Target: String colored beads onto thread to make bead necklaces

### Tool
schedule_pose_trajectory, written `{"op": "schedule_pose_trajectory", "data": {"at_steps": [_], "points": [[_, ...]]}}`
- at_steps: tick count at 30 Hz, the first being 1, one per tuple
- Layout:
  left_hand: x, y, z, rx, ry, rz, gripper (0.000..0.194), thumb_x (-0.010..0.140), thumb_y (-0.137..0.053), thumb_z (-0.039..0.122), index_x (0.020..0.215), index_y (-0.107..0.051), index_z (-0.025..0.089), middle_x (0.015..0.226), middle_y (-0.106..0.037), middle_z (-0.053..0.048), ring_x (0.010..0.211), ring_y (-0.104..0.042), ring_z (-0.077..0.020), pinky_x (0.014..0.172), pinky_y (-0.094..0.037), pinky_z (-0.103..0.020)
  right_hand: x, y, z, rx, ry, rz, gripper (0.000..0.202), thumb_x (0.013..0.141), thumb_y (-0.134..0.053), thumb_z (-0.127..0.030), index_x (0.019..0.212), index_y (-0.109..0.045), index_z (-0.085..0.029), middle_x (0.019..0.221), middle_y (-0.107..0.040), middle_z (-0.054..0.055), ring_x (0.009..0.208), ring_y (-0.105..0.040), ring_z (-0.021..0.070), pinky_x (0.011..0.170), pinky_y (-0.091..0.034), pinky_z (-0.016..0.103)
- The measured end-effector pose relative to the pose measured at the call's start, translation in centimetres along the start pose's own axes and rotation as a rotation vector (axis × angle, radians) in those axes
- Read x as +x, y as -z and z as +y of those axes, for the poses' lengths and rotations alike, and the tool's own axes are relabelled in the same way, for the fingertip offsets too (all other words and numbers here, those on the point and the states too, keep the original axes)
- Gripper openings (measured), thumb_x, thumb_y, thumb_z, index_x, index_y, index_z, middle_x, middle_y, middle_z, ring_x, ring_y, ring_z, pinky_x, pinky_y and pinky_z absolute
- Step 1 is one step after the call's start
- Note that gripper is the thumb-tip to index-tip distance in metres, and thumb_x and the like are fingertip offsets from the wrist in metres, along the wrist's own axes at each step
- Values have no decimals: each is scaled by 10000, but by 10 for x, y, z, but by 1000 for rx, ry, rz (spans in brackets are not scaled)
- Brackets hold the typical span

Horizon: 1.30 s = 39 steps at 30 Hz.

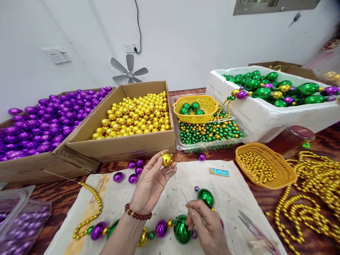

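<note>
My left hand, a beaded bracelet at its wrist, holds a gold ball between thumb and fingers. A thin needle runs from this ball down to my right hand, whose thumb and fingers pinch its lower end. Beneath my hands, a strand of purple, gold and green balls lies on the white cloth. Its large green ball is partly hidden by my right hand. Small gold beads form the strand's left end, with a thread reaching the cardboard.
Behind the cloth stand boxes of purple balls and gold balls, a clear tray of small beads and a white foam box. Scissors, a yellow basket and gold bead strands lie at right.
</note>
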<state>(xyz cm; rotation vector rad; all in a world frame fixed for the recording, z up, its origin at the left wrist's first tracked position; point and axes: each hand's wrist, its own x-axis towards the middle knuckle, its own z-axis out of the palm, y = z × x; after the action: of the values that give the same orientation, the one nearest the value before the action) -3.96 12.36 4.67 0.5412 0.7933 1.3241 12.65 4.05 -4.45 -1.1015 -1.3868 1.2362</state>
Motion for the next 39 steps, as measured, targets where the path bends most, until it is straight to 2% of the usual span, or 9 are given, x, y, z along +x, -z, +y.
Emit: {"op": "schedule_pose_trajectory", "data": {"at_steps": [9, 15, 18, 22, 25, 28, 32, 35, 39], "points": [[-18, -9, -12, 90, 11, -69, 313, 898, -570, 241, 1208, -615, 226, 1175, -637, -89, 989, -647, -234, 990, -442, -451, 14, -5, -2, -10, -12, -25, 212, 1000, -400, -317, 950, -570, -200, 676, -598, -7, 594, -597, 144, 581, -446, 251], [-28, -1, -30, 402, 64, -163, 405, 877, -609, 268, 1280, -577, 257, 1277, -600, -89, 1167, -553, -254, 983, -431, -361, 30, -8, -10, 93, -24, 63, 190, 987, -442, -309, 918, -581, -199, 688, -576, -16, 610, -565, 137, 602, -448, 252], [-23, 24, -29, 626, 48, -157, 393, 876, -600, 310, 1265, -588, 250, 1304, -585, -91, 1198, -531, -256, 992, -422, -362, 31, -2, -7, 172, -85, 106, 174, 980, -469, -324, 923, -577, -199, 693, -594, -13, 618, -560, 134, 595, -436, 244], [-1, 79, -5, 1146, -212, 126, 310, 888, -548, 351, 1153, -634, 214, 1200, -633, -106, 1072, -596, -263, 927, -451, -406, 26, 6, 2, 258, -148, 119, 176, 962, -506, -352, 930, -577, -195, 705, -608, -6, 586, -554, 125, 522, -380, 226], [13, 100, 13, 1551, -376, 194, 261, 869, -547, 320, 1071, -667, 205, 1052, -666, -99, 967, -615, -282, 870, -458, -431, 23, 6, 5, 323, -181, 92, 202, 949, -518, -387, 950, -566, -191, 714, -608, -2, 566, -560, 127, 486, -350, 218], [17, 77, 17, 1601, -411, 54, 241, 891, -513, 294, 1063, -666, 224, 1004, -674, -76, 903, -633, -252, 802, -478, -369, 23, 5, 5, 387, -199, 94, 246, 935, -526, -424, 978, -557, -183, 723, -614, 5, 540, -571, 126, 463, -334, 211], [36, 9, 13, 1543, -654, -148, 247, 924, -475, 248, 1111, -634, 235, 995, -662, -67, 887, -625, -206, 788, -468, -304, 23, 5, 5, 425, -163, 108, 260, 931, -533, -428, 940, -573, -172, 741, -641, 21, 517, -601, 120, 448, -338, 205], [81, -35, 7, 1665, -746, -315, 287, 949, -388, 189, 1108, -627, 184, 996, -636, -94, 895, -608, -197, 815, -466, -320, 23, 4, 9, 472, -139, 157, 268, 917, -557, -431, 863, -574, -169, 753, -659, 27, 499, -622, 116, 431, -317, 194], [156, -63, -7, 1897, -574, -469, 343, 960, -345, 198, 962, -670, 87, 943, -615, -87, 949, -600, -209, 868, -454, -351, 24, 2, 18, 531, -141, 199, 305, 883, -601, -458, 816, -579, -161, 739, -675, 40, 468, -635, 113, 394, -267, 170]]}}
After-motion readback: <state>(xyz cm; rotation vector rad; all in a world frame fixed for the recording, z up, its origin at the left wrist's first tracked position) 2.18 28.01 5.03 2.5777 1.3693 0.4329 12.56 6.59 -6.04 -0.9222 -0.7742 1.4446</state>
